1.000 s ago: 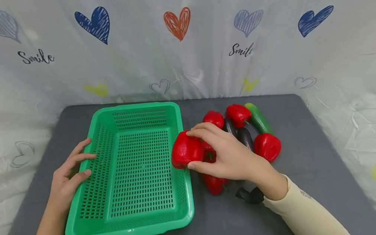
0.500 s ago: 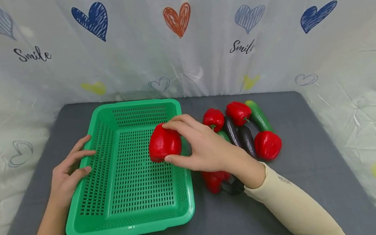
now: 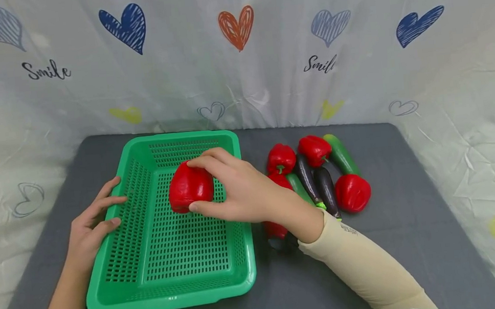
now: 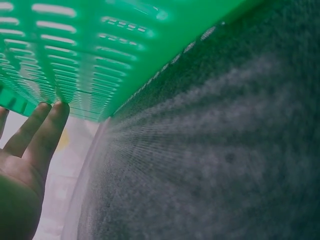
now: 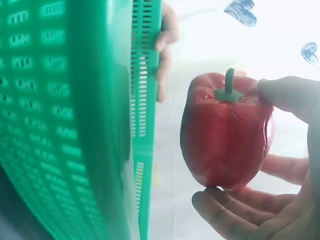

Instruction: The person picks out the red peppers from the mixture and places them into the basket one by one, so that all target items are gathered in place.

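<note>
Pepper (image 3: 190,186) over the basket (image 3: 172,304), gripped by my right hand (image 3: 239,187), thumb against fingers; my left hand (image 3: 89,228), fingers loosely spread, rests at the basket's left rim. Seemingly the placing step; next calls for lowering, then letting go.

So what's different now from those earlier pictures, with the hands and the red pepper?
The right hand has carried the red pepper leftward, from over the right rim of the green basket to above its inside; nothing was newly grasped or let go. The basket, the left hand on its left rim and the eggplants stayed put.
</note>
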Demonstrator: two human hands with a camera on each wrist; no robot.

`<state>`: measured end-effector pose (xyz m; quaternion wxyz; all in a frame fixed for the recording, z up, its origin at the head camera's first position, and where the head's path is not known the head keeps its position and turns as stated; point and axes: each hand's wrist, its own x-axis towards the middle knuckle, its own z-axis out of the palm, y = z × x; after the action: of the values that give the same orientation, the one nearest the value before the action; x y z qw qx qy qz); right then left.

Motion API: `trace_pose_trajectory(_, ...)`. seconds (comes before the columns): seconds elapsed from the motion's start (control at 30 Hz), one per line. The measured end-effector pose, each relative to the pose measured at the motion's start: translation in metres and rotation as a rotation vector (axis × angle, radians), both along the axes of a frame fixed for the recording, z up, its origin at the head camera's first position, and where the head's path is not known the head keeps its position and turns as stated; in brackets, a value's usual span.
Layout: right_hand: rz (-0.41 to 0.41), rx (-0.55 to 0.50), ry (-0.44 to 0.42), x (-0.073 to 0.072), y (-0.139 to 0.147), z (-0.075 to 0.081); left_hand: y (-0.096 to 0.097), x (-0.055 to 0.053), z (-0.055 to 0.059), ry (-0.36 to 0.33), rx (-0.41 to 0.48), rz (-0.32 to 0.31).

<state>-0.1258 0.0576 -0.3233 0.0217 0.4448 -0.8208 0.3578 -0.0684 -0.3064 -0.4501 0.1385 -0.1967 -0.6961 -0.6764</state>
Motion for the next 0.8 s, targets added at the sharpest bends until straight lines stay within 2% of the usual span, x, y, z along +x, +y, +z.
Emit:
trace_pose_trajectory(0.3,0.014,0.046,-0.046,0.000,-0.018,0.002,-0.001,-0.003,-0.006,0.065,0.033,-0.037)
trace_pose_trajectory(0.43,0.024,0.072,-0.034,0.001,-0.024,0.003,-0.003,-0.004,-0.009,0.088,0.049,-0.045)
trace_pose_trajectory(0.63,0.039,0.098,-0.012,0.000,-0.028,0.006,-0.003,-0.003,-0.008,0.106,0.051,-0.055)
trace_pose_trajectory(0.8,0.047,0.111,-0.009,0.000,-0.031,0.007,-0.002,-0.003,-0.008,0.095,0.053,-0.059)
